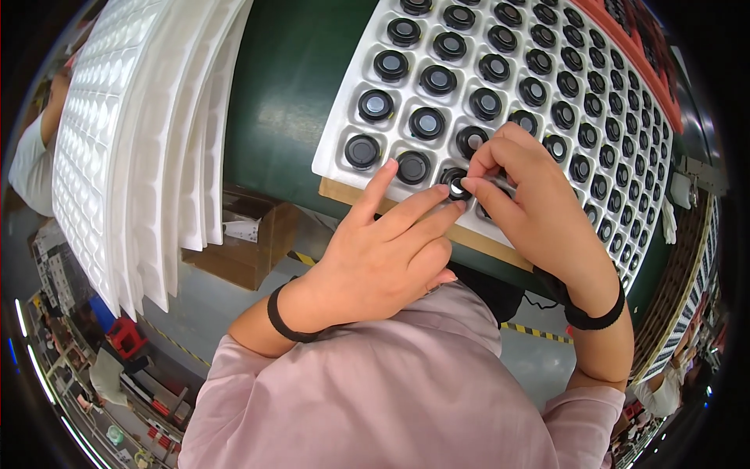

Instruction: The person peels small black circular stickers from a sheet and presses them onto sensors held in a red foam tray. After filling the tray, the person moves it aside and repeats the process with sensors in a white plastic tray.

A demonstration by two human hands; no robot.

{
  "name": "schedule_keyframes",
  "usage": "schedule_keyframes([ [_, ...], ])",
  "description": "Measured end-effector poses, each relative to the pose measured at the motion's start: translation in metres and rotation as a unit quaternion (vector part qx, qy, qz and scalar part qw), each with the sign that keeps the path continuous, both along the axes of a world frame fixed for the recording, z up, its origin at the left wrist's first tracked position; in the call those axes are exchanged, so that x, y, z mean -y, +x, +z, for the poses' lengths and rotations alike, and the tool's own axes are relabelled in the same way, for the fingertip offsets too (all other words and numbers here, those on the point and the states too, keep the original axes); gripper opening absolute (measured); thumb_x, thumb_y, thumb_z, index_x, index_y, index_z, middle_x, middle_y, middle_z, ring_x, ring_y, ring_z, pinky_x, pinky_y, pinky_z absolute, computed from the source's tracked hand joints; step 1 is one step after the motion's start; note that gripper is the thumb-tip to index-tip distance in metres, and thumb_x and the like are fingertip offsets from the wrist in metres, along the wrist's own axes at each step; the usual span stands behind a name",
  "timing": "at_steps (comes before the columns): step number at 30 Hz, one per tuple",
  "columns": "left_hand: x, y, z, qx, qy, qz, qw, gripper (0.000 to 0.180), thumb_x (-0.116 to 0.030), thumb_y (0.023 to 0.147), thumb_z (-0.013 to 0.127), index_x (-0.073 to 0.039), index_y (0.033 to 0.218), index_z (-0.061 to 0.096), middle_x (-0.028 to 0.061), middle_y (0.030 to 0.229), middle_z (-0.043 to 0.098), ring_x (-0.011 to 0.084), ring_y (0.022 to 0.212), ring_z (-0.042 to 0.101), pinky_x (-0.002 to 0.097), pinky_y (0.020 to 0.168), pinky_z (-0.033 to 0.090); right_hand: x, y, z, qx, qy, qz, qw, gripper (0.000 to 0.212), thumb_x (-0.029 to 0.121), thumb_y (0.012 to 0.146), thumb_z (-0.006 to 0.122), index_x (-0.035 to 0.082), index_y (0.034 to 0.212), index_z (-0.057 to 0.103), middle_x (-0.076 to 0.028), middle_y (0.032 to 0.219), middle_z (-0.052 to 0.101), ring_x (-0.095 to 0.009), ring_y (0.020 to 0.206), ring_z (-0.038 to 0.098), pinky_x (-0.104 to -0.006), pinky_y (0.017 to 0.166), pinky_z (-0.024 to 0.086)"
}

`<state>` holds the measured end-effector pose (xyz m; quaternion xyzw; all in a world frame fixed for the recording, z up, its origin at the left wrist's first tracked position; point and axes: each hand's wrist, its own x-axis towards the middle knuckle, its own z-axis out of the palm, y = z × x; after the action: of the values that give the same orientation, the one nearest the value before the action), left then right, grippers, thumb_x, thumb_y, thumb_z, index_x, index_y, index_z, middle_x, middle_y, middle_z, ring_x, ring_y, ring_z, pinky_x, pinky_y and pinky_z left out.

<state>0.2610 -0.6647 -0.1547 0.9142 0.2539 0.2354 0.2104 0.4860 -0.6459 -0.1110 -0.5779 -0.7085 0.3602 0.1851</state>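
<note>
Green table surface (293,94) fills the upper middle of the view, and a white moulded tray (344,144) lies on it, its rows of pockets each holding a round black part with a grey centre. Under the tray's near edge a thin brown board (344,193) shows.

Both hands meet at the near row of the tray. The left hand (375,262) reaches up from below with its fingers stretched out and partly spread; the index fingertip touches the tray just beside a black part (412,166), and the next 2 fingertips lie against the black ring (455,184) that sits in the neighbouring pocket. The right hand (531,199) comes in from the right with its fingers curled close together, thumb and index fingertip pinching that same black ring from above. I cannot tell whether the ring is seated in its pocket or lifted off it. Each wrist wears a black band, and pink sleeves cover the arms below.

To the left of the table stands a leaning stack of empty white trays (141,156), fanned out on edge. Below it a brown cardboard box (250,242) sits on the grey floor, near a yellow and black striped line. Another filled tray with a red edge (641,55) lies beyond the first one at the upper right.
</note>
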Motion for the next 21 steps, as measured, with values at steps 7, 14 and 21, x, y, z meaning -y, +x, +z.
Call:
schedule_keyframes([
  [7, 0.006, 0.015, 0.003, -0.005, 0.005, 0.005, 1.000, 0.034, -0.040, 0.092, 0.067, -0.010, 0.085, 0.052, 0.0088, 0.134, 0.066, 0.0286, 0.129, 0.059, 0.0643, 0.121, 0.023, 0.004, 0.014, -0.001, 0.033, 0.030, 0.027, 0.999, 0.011, 0.002, 0.088, 0.071, -0.003, 0.091, 0.062, -0.012, 0.089, 0.056, -0.027, 0.084, 0.060, -0.0370, 0.074, 0.050],
  [14, 0.007, 0.015, 0.003, -0.011, 0.009, 0.007, 1.000, 0.035, -0.040, 0.092, 0.067, -0.010, 0.085, 0.053, 0.0089, 0.134, 0.067, 0.0287, 0.130, 0.058, 0.0642, 0.121, 0.023, 0.005, 0.011, -0.003, 0.048, 0.049, 0.025, 0.997, 0.011, 0.003, 0.086, 0.072, -0.003, 0.089, 0.063, -0.013, 0.087, 0.057, -0.029, 0.084, 0.060, -0.0377, 0.074, 0.050],
  [21, 0.008, 0.012, 0.003, -0.012, -0.005, 0.011, 1.000, 0.033, -0.038, 0.090, 0.069, -0.010, 0.084, 0.053, 0.0086, 0.134, 0.066, 0.0285, 0.131, 0.057, 0.0641, 0.121, 0.023, 0.005, 0.007, -0.004, 0.052, 0.055, 0.024, 0.997, 0.011, 0.004, 0.086, 0.073, -0.002, 0.088, 0.064, -0.012, 0.086, 0.057, -0.029, 0.083, 0.061, -0.0380, 0.073, 0.050],
])
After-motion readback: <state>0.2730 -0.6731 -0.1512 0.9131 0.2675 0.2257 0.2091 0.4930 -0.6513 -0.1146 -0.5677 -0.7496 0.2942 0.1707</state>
